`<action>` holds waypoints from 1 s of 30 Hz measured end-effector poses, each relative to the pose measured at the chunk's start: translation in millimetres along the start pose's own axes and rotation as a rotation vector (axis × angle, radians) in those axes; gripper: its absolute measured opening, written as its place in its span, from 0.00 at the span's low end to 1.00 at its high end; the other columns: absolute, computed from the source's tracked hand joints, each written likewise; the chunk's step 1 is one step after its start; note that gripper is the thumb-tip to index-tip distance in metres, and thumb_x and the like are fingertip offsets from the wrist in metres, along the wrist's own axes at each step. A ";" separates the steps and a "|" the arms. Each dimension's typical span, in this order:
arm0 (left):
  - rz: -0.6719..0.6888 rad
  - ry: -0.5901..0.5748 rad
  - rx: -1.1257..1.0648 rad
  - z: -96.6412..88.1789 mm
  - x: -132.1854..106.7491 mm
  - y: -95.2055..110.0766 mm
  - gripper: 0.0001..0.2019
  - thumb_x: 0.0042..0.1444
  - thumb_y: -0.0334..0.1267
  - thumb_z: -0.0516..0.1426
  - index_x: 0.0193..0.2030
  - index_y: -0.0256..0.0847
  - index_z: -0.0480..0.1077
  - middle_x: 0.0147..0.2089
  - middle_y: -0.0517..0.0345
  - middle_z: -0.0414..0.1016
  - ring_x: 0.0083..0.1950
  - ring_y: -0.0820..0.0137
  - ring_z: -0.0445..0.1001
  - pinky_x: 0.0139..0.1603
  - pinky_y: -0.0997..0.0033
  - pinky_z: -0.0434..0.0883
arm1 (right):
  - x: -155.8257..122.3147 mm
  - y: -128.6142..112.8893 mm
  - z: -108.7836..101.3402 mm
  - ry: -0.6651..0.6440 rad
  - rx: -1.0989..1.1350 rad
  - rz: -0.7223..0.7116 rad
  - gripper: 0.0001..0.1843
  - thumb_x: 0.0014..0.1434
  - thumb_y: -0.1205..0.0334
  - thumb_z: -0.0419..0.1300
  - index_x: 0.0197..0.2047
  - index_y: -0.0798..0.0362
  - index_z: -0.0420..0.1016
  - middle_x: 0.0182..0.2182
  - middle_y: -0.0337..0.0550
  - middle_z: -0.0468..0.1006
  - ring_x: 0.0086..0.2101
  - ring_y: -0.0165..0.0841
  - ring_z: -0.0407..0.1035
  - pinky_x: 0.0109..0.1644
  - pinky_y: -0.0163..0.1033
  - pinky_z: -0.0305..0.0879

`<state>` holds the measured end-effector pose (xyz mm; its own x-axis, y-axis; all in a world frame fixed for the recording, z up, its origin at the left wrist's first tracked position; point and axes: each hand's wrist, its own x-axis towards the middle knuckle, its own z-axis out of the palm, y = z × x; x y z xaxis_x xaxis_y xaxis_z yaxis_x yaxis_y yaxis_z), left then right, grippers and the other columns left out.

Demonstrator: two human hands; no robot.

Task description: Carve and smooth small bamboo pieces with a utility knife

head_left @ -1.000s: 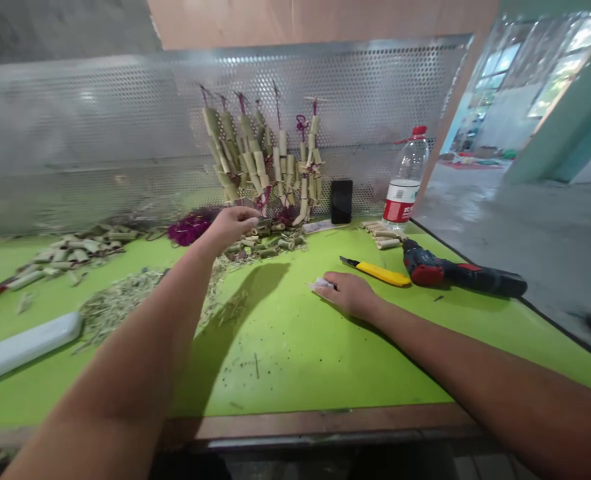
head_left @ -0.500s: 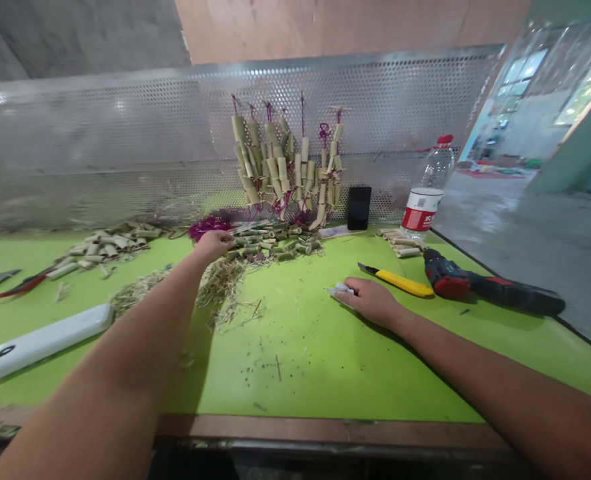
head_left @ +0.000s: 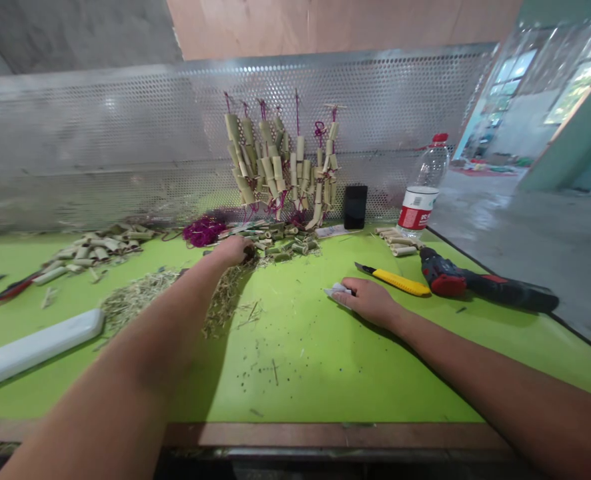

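Green desk [head_left: 295, 333] fills the lower frame. Just right of centre, the right hand [head_left: 371, 301] has its grip clamped on a white wad [head_left: 339, 289]. Near centre, the left hand [head_left: 232, 250] is just beside bamboo pieces [head_left: 279, 254], its fingertips hidden, so I cannot tell its grip. Outward lie a knife [head_left: 400, 281] and a drill [head_left: 493, 288] at right; strung bamboo [head_left: 269, 170] hangs upper centre.

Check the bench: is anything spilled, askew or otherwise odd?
Two things: shavings lie strewn in loose heaps on the green tabletop, looking like uncleared waste. The yellow cutter lies beside the right hand, its blade apparently extended, which seems risky.
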<state>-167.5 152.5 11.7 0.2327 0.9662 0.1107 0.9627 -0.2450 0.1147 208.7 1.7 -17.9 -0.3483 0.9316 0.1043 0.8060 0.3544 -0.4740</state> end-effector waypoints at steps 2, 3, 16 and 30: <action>-0.043 0.017 -0.007 -0.8 -1.9 -0.1 0.18 0.38 0.32 0.61 0.40 0.41 0.78 0.42 0.44 0.79 0.47 0.53 0.74 0.48 0.63 0.68 | 0.5 1.5 0.4 0.017 0.040 -0.001 0.22 0.62 0.42 0.52 0.30 0.51 0.67 0.26 0.38 0.72 0.28 0.31 0.63 0.29 0.35 0.47; -0.064 0.028 -0.016 -2.6 -3.8 -0.5 0.15 0.37 0.32 0.61 0.37 0.41 0.78 0.39 0.45 0.79 0.46 0.53 0.74 0.46 0.63 0.68 | 0.9 2.6 0.8 0.029 0.069 0.000 0.22 0.62 0.42 0.52 0.29 0.52 0.67 0.26 0.38 0.71 0.27 0.31 0.63 0.29 0.35 0.48; -0.137 0.234 -1.438 -26.0 -57.2 69.6 0.14 0.47 0.32 0.58 0.42 0.38 0.67 0.39 0.53 0.75 0.36 0.69 0.74 0.30 0.73 0.70 | 9.1 28.1 -35.0 0.338 -0.012 0.177 0.22 0.61 0.41 0.52 0.45 0.51 0.71 0.35 0.46 0.77 0.33 0.37 0.69 0.33 0.38 0.58; 0.021 -0.296 -1.857 21.6 -92.2 161.8 0.18 0.58 0.27 0.56 0.56 0.37 0.69 0.47 0.46 0.77 0.37 0.73 0.78 0.33 0.77 0.76 | 10.6 59.6 -66.3 0.401 -0.338 0.048 0.18 0.64 0.56 0.49 0.49 0.53 0.75 0.49 0.53 0.75 0.49 0.43 0.68 0.54 0.45 0.61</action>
<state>-30.2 25.5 -1.3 0.4494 0.8933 -0.0021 -0.3477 0.1770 0.9207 284.8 38.1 12.9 -0.1499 0.8817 0.4473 0.9491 0.2551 -0.1847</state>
